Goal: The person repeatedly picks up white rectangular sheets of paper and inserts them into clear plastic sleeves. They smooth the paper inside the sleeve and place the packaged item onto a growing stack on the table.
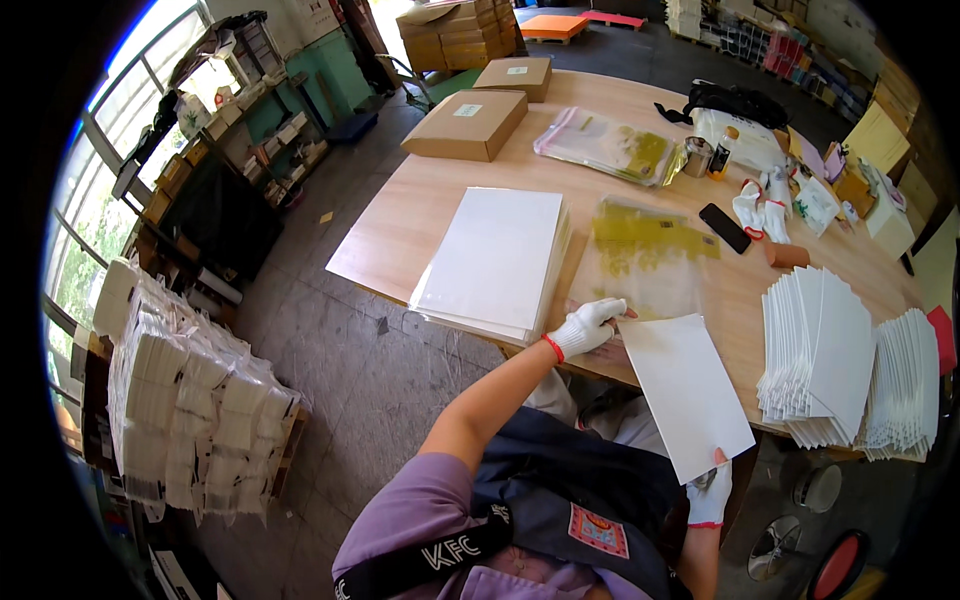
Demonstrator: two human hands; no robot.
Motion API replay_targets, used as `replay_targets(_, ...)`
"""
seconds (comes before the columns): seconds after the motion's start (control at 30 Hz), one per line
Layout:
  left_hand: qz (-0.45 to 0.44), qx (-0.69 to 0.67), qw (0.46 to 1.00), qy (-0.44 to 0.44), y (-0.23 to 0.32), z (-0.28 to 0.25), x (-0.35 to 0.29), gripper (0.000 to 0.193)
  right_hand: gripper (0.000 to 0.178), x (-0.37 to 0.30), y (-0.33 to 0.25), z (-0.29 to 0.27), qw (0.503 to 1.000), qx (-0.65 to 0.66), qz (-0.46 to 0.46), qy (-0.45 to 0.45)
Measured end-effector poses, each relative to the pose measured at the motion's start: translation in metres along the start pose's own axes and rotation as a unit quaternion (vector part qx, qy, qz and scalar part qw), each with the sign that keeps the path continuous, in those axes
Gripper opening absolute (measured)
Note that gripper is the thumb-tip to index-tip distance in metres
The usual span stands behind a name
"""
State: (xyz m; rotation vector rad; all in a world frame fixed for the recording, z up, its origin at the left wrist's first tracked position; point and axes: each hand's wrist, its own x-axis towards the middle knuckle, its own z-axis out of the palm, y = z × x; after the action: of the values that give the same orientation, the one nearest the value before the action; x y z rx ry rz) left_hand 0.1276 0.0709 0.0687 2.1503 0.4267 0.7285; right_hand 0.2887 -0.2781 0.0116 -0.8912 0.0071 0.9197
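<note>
A blank white sheet of card slants over the table's near edge, between my hands. My right hand, in a white glove with a red cuff and bare fingertips, grips its lower edge with the thumb on top. At the sheet's upper left corner is my left hand, gloved the same way, its fingers closed on the corner. Clear plastic bags with a yellow-green print lie flat just beyond the sheet. Left of them stands a thick stack of white sheets.
Fanned white card stacks stand at the table's right. Farther back lie more printed bags, cardboard boxes, a phone, spare gloves and a small bottle. A wrapped paper pallet stands on the left floor.
</note>
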Motion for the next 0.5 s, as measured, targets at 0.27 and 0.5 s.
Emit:
replay_targets(0.27,0.043,0.042,0.985,0.160,0.007,0.036,-0.031,0.044,0.042,-0.024,0.023,0.038,0.996,-0.024,-0.074,0.048)
replay_targets(0.5,-0.212,-0.490,0.784,0.317,0.019,0.123,-0.051,0.052,0.032,-0.074,0.005,0.105,0.991,-0.037,-0.026,0.125)
